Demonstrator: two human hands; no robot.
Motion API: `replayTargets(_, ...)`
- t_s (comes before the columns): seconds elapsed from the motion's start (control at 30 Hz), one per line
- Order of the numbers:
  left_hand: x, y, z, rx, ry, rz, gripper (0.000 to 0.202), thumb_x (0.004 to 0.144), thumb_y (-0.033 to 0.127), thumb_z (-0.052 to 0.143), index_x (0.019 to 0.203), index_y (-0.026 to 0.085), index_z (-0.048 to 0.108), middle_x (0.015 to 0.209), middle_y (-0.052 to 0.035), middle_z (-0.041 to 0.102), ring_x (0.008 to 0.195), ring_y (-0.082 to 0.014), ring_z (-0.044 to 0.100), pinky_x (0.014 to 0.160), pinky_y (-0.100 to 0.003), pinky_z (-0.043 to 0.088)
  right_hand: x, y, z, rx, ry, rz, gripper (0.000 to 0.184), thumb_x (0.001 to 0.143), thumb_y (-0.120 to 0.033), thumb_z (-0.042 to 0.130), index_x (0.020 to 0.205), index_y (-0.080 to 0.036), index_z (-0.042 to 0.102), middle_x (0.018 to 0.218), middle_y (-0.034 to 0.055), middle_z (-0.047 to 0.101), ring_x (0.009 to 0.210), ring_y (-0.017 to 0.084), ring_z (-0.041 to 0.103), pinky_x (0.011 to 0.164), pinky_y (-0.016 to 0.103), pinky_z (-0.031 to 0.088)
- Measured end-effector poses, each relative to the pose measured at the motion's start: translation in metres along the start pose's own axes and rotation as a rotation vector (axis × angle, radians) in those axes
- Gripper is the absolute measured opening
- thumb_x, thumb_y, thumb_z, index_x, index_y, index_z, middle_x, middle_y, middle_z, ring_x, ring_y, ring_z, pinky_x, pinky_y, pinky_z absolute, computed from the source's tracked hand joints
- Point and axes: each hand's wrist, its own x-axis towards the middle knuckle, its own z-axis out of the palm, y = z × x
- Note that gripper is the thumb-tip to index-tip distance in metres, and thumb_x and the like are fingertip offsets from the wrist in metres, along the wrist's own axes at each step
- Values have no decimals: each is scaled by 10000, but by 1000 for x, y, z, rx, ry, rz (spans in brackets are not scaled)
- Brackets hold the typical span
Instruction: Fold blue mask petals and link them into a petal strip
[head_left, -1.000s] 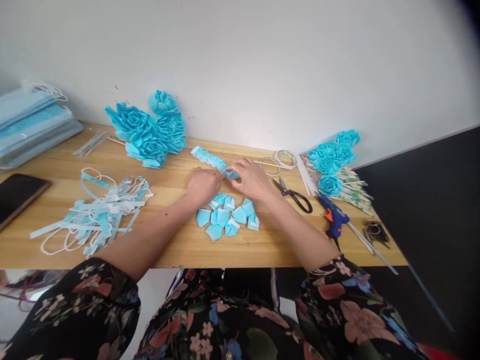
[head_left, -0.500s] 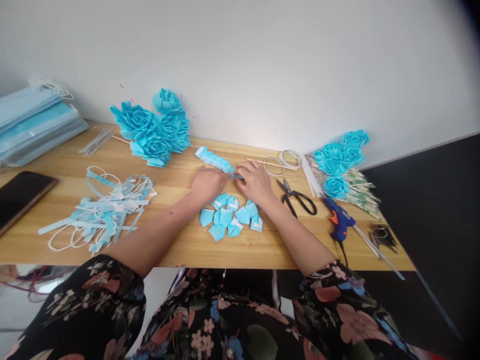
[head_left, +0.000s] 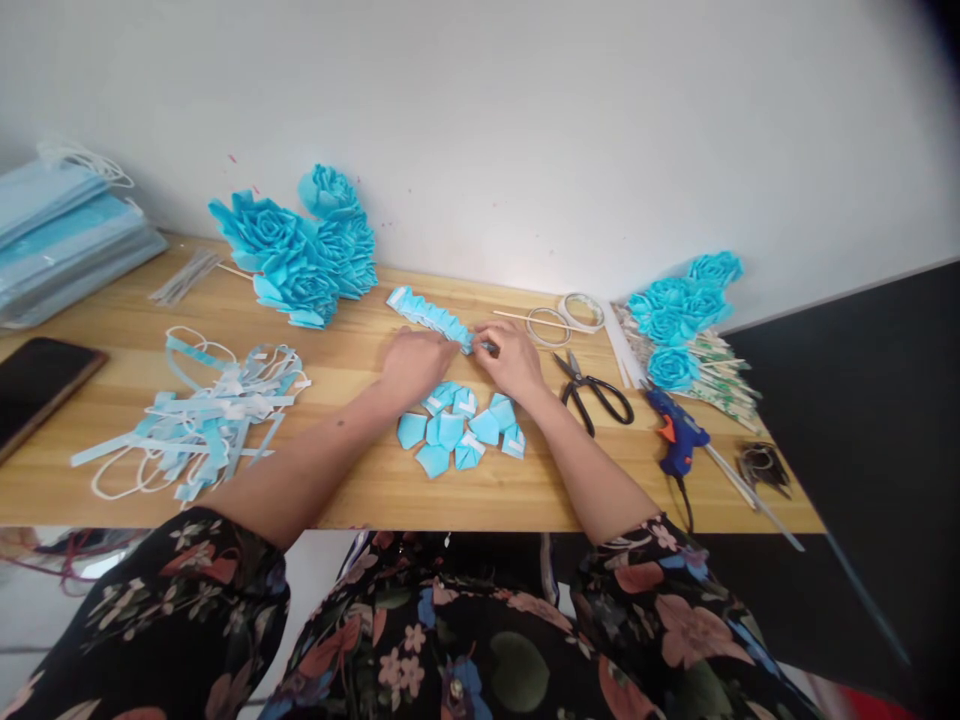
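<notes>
A strip of overlapping blue folded petals [head_left: 429,312] lies slantwise on the table, its right end between my hands. My left hand [head_left: 418,362] is closed at the near side of that end, its fingertips mostly hidden behind the knuckles. On the other side my right hand [head_left: 511,358] pinches the tip of the strip between thumb and forefinger. Just below both hands, several loose blue folded petals [head_left: 448,430] are spread out, some showing small white strips on them.
Scissors [head_left: 589,392], tape rolls [head_left: 580,312] and a blue glue gun [head_left: 677,432] lie to the right, near blue fabric roses [head_left: 675,310]. More roses [head_left: 300,250], cut straps [head_left: 217,410], a phone [head_left: 45,385] and bagged face masks [head_left: 71,235] are on the left.
My right fingers have drawn into a rounder pinch at the strip's end. The left hand stays nearly in place, and the whole view has shifted slightly.
</notes>
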Motion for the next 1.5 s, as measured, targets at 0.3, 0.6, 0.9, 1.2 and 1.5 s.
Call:
replayTargets(0.3, 1, 0, 0, -18, -15, -16, 340, 955, 214, 384, 1074, 189, 701, 951, -128, 710, 873, -257, 652, 777, -376, 395, -1, 6, -5, 224, 5, 130, 94, 808, -237, 577, 809, -231, 671, 1136, 45, 719, 1089, 214, 632, 974, 392, 473)
replayTargets(0.6, 0, 1, -2, 9, -22, -17, 373, 957, 209, 366, 1142, 218, 689, 941, -108, 709, 864, -271, 658, 747, -380, 394, -3, 17, -3, 589, 51, 294, 208, 814, -402, 598, 855, -207, 659, 1204, 66, 693, 1101, 203, 643, 943, 346, 495)
replayTargets(0.9, 1, -1, 1, -24, -19, -32, 382, 941, 204, 387, 1150, 209, 707, 992, -124, 725, 875, -280, 667, 744, -392, 414, 1, 26, -12, 965, 302, 485, 250, 769, -435, 640, 898, -221, 642, 1114, 47, 718, 1014, 191, 665, 850, 322, 538)
replayTargets(1.2, -6, -2, -5, -379, 119, -150, 384, 943, 229, 438, 1178, 267, 738, 1140, -39, 752, 1003, -237, 699, 826, -334, 487, 1, 26, -18, 1216, 346, 531, 244, 750, -445, 671, 898, -252, 680, 1086, -1, 712, 984, 147, 638, 704, 219, 522)
replayTargets(1.5, 1, -1, 0, -289, 120, -18, 349, 941, 233, 458, 1138, 228, 747, 977, -88, 749, 920, -247, 664, 783, -359, 416, 0, 28, -15, 1233, 295, 532, 310, 729, -489, 681, 926, -251, 661, 1059, 7, 692, 982, 158, 627, 699, 232, 537)
